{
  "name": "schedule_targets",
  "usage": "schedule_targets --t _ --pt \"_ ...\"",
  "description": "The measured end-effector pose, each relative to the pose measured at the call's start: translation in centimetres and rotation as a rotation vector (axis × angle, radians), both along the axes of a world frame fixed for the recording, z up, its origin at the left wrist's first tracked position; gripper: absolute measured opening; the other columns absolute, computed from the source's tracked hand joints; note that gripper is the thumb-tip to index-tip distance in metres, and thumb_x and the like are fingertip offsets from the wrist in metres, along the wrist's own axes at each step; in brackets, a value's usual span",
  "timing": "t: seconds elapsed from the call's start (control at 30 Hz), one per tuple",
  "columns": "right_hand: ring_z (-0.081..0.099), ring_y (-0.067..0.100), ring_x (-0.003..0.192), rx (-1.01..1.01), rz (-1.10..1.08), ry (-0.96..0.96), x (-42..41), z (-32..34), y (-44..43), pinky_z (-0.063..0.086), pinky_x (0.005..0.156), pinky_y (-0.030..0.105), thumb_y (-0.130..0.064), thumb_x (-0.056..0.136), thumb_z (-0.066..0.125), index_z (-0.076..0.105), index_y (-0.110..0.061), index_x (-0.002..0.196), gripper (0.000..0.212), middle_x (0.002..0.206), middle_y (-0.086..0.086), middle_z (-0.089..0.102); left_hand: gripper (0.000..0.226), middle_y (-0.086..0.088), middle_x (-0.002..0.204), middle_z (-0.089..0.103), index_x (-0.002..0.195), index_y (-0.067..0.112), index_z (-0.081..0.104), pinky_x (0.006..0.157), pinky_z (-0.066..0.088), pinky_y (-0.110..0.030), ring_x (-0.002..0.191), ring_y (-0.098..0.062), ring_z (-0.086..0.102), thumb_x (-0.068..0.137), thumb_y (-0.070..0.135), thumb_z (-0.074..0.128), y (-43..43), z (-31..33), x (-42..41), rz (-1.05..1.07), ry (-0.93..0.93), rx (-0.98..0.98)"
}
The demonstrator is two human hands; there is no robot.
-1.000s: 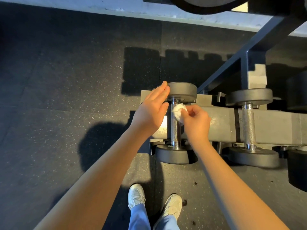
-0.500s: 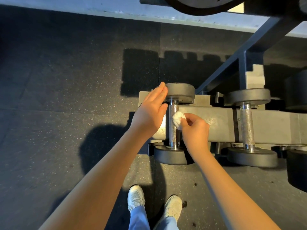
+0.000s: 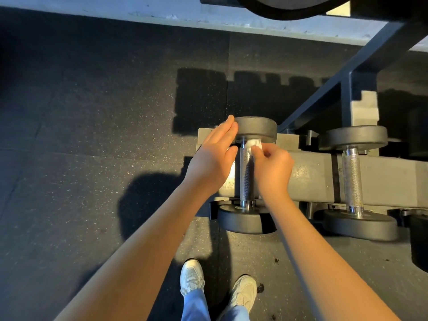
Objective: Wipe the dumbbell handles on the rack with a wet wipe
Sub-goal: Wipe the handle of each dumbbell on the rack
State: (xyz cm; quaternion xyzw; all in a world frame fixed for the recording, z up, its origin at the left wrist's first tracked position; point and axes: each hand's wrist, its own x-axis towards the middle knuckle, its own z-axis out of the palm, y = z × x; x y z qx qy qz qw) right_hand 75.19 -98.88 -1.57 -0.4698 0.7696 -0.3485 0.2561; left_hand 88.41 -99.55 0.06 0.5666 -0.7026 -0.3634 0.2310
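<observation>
A dumbbell with a knurled chrome handle (image 3: 247, 179) and black end plates lies across the grey rack beam (image 3: 312, 177). My right hand (image 3: 273, 170) pinches a crumpled white wet wipe (image 3: 254, 144) against the far end of that handle, just below the far plate (image 3: 256, 128). My left hand (image 3: 214, 158) has straight fingers resting flat against the left edge of the far plate. A second dumbbell, its chrome handle (image 3: 352, 179) bare, lies on the beam to the right.
Dark speckled rubber flooring (image 3: 92, 135) spreads to the left. The rack's dark frame bars (image 3: 347, 72) rise at the upper right, with a large black plate (image 3: 289, 5) at the top edge. My white shoes (image 3: 192, 276) stand below the rack. Another black weight (image 3: 419, 239) sits at far right.
My right hand has slid the wipe along the handle from its upper-middle part up to the far end by the plate. My left hand stays on the far plate.
</observation>
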Motion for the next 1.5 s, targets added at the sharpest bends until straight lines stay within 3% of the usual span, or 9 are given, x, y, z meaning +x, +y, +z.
schedule_targets --t 0.1,0.2,0.37,0.47,0.57,0.83,1.03,1.23,1.5 --pt "0.058 0.018 0.065 0.004 0.026 -0.001 -0.2 -0.2 0.3 0.046 0.061 0.031 -0.016 0.092 0.059 0.069 -0.007 0.08 0.018 0.07 0.005 0.064 0.053 0.014 0.159 0.009 0.151 0.022 0.018 0.1 0.011 -0.004 0.143 -0.002 0.011 0.102 0.019 0.038 0.0 -0.1 0.0 0.001 -0.003 0.002" --pt "0.056 0.026 0.06 0.026 0.122 0.06 -1.1 -1.0 3.5 0.045 0.057 0.038 -0.019 0.091 0.062 0.065 -0.004 0.071 0.026 0.063 0.01 0.06 0.052 0.01 0.159 0.011 0.151 0.018 0.019 0.109 0.014 -0.012 0.145 -0.006 0.012 0.102 0.019 0.038 0.2 -0.2 0.1 -0.01 0.002 -0.022" --pt "0.055 0.028 0.063 0.059 0.145 0.064 -1.9 -1.5 4.4 0.046 0.055 0.038 -0.028 0.089 0.064 0.064 -0.013 0.066 0.027 0.058 0.005 0.057 0.051 0.005 0.16 0.012 0.151 0.015 0.019 0.115 0.017 -0.022 0.146 -0.01 0.012 0.103 0.02 0.037 0.3 0.0 0.1 -0.022 0.008 -0.028" --pt "0.059 0.017 0.064 0.029 0.082 0.01 -1.1 -0.7 1.1 0.047 0.059 0.031 -0.025 0.091 0.062 0.069 -0.016 0.078 0.018 0.064 -0.001 0.062 0.052 0.006 0.16 0.011 0.151 0.015 0.019 0.117 0.018 -0.025 0.146 -0.01 0.012 0.102 0.019 0.037 0.2 -0.1 0.1 -0.025 0.002 -0.021" --pt "0.055 0.014 0.061 0.018 0.068 0.039 -0.7 -0.3 -0.3 0.04 0.054 0.026 -0.024 0.092 0.06 0.066 -0.016 0.077 0.018 0.063 -0.002 0.059 0.052 0.007 0.159 0.011 0.151 0.016 0.019 0.113 0.018 -0.019 0.145 -0.009 0.014 0.102 0.019 0.038 0.2 -0.2 0.2 -0.023 -0.004 -0.027" --pt "0.058 0.033 0.065 0.136 0.222 0.031 -1.8 0.1 5.7 0.047 0.06 0.041 -0.02 0.087 0.066 0.067 -0.002 0.071 0.024 0.063 0.014 0.062 0.052 0.006 0.159 0.012 0.151 0.015 0.019 0.113 0.015 -0.018 0.145 -0.008 0.011 0.103 0.02 0.037 0.3 -0.2 0.1 -0.018 0.052 -0.026" --pt "0.05 0.013 0.057 0.087 0.081 -0.041 -1.2 0.7 0.7 0.042 0.058 0.026 -0.021 0.091 0.062 0.064 -0.008 0.068 0.026 0.06 0.005 0.058 0.052 0.008 0.159 0.012 0.151 0.017 0.019 0.109 0.019 -0.016 0.145 -0.008 0.013 0.102 0.02 0.038 0.1 -0.3 0.3 -0.019 0.006 -0.043" --pt "0.045 0.024 0.052 0.184 0.169 -0.04 -2.0 -0.6 5.2 0.041 0.052 0.033 -0.022 0.091 0.062 0.06 0.0 0.066 0.034 0.061 0.02 0.057 0.052 0.009 0.159 0.013 0.151 0.018 0.02 0.109 0.02 -0.015 0.143 -0.006 0.016 0.102 0.019 0.038 0.2 -0.4 0.3 -0.012 0.019 -0.046" --pt "0.051 0.021 0.057 0.159 0.127 -0.021 -1.8 0.1 2.7 0.047 0.062 0.037 -0.022 0.089 0.063 0.062 -0.003 0.063 0.033 0.057 0.01 0.057 0.051 0.006 0.159 0.014 0.15 0.016 0.021 0.11 0.018 -0.015 0.144 -0.008 0.016 0.102 0.018 0.038 0.0 -0.5 0.2 -0.014 0.02 -0.055"
